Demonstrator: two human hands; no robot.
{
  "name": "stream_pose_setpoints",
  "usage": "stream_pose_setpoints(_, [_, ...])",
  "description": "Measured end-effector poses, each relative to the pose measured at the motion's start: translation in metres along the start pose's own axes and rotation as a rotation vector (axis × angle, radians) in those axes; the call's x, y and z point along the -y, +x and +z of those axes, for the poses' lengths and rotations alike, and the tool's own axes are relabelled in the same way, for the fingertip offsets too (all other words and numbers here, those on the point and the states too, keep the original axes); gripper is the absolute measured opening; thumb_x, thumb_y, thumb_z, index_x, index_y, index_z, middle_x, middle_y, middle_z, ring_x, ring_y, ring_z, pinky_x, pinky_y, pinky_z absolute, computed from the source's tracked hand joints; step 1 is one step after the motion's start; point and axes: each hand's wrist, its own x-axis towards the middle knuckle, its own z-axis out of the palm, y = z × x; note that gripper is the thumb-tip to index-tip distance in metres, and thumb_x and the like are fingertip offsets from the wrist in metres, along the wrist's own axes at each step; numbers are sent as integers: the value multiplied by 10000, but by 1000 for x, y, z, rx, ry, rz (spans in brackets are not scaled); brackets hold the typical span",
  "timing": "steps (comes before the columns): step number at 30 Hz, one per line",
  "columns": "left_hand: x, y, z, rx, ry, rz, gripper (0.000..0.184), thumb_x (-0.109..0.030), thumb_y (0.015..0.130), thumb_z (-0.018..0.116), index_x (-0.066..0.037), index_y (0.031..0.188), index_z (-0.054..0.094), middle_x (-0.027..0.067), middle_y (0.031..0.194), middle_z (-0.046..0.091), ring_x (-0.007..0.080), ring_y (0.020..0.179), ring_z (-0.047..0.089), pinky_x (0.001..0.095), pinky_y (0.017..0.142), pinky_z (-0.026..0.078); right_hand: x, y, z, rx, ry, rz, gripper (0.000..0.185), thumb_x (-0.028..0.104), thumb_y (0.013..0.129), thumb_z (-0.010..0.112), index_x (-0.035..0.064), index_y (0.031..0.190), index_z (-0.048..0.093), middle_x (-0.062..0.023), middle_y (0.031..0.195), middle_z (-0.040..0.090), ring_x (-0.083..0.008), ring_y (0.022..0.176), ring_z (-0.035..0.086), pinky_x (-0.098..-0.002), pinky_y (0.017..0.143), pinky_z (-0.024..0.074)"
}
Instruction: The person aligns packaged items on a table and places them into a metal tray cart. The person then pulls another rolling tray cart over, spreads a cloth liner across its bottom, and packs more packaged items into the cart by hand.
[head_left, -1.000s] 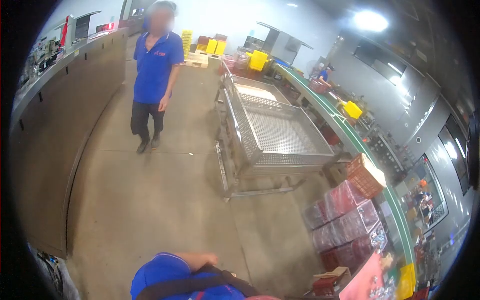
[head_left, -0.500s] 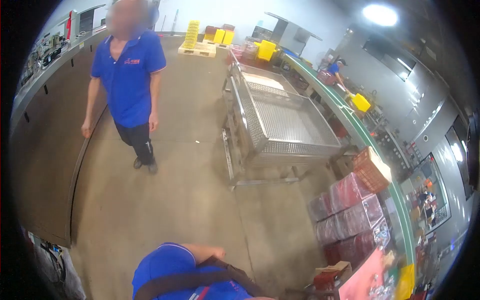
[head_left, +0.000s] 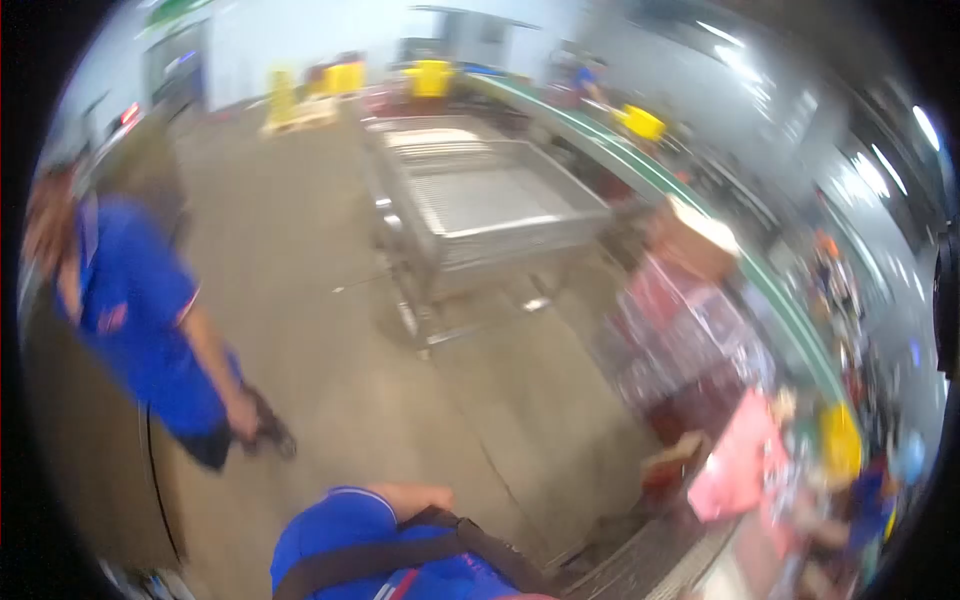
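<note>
My left arm reaches out of a blue sleeve at the bottom centre, across my body. Its end, my left hand (head_left: 438,496), is small and blurred above a dark strap (head_left: 400,562), and its fingers cannot be made out. Nothing shows clearly in it. My right hand is out of the frame; only a sliver of skin shows at the bottom edge. Close on the left, a co-worker in a blue shirt (head_left: 145,300) has one arm hanging down, with a dark shape beside the hand.
A perforated metal cart (head_left: 500,205) stands mid-floor. Plastic-wrapped crates (head_left: 685,325) are stacked at its right, beside a green conveyor (head_left: 650,170). Lower right, a pink sheet (head_left: 735,465) lies near a yellow bin (head_left: 840,445). Another person (head_left: 588,80) is far back.
The view has swung right, so the cart and crates appear further left. The co-worker has come closer, at the left edge. My left arm stays across my body.
</note>
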Motion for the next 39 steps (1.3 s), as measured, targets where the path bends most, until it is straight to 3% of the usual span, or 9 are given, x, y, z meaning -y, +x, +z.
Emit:
stream_pose_setpoints(4, [-50, 30, 6, 74, 54, 160, 345, -243, 804, 590, -59, 1085, 674, 173, 1035, 682, 338, 980, 642, 418, 846, 501, 87, -67, -49, 127, 595, -84, 638, 260, 823, 648, -146, 1275, 455, -256, 1155, 619, -332, 1081, 601, -428, 934, 450])
stream_pose_setpoints(5, [-64, 36, 5, 132, 3, 186, 376, -261, 811, 598, -44, 1111, 666, 183, 1062, 676, 350, 1008, 637, 422, 866, 500, 120, -83, -67, 58, 594, 146, 574, 236, 822, 642, -138, 1235, 504, -254, 1090, 647, -323, 1000, 637, -417, 890, 469])
stream_pose_setpoints(7, [-111, 48, -4, 86, -13, 285, 396, -254, 838, 607, -54, 1179, 632, 203, 1093, 664, 327, 1050, 628, 418, 898, 485, 132, -82, -70, -41, 501, 139, 473, 253, 821, 650, -100, 1129, 591, -278, 1052, 651, -376, 975, 638, -429, 871, 474])
stream_pose_setpoints(9, [-210, 45, -31, -74, -79, 394, 323, -196, 884, 563, -45, 1164, 616, 176, 1084, 662, 302, 1027, 628, 408, 898, 481, 122, -74, -67, 39, 467, 133, 431, 296, 794, 625, 28, 1131, 619, -246, 995, 663, -407, 950, 630, -449, 847, 489])
stream_pose_setpoints(13, [-475, 23, -87, -284, -374, 1029, 150, -50, 938, 506, -21, 1034, 618, 26, 903, 618, 112, 813, 560, 260, 747, 466, 135, -87, -98, 167, 366, 254, 425, 316, 805, 590, 4, 1094, 598, -237, 993, 666, -403, 953, 636, -476, 840, 498])
stream_pose_setpoints(19, [-693, 29, -52, -82, 24, 1457, 243, -132, 895, 560, 17, 1074, 630, 152, 987, 667, 256, 896, 646, 324, 806, 500, 119, -82, -83, 266, 532, 132, 286, 223, 819, 582, 12, 998, 658, -212, 1012, 675, -367, 932, 661, -469, 804, 520])
stream_pose_setpoints(23, [-698, 51, -1, 204, 471, 1118, 296, -214, 852, 618, -26, 1078, 646, 153, 904, 690, 226, 803, 671, 331, 715, 523, 114, -93, -72, 197, 544, 146, 233, 147, 787, 556, 1, 899, 699, -199, 929, 690, -349, 883, 671, -454, 764, 519])
stream_pose_setpoints(33, [-708, 57, -10, 140, 199, 1153, 234, -142, 840, 640, 14, 1015, 642, 97, 857, 690, 160, 726, 659, 283, 660, 517, 113, -81, -96, 249, 470, 100, 238, 200, 761, 577, 4, 845, 682, -221, 842, 669, -377, 811, 656, -476, 726, 513])
stream_pose_setpoints(39, [-700, 58, -22, 233, -15, 1329, 225, -182, 845, 633, -10, 989, 658, 159, 900, 677, 270, 777, 673, 367, 696, 525, 116, -77, -89, 241, 407, 121, 375, 337, 763, 603, -14, 877, 671, -228, 858, 671, -412, 801, 644, -485, 735, 513])
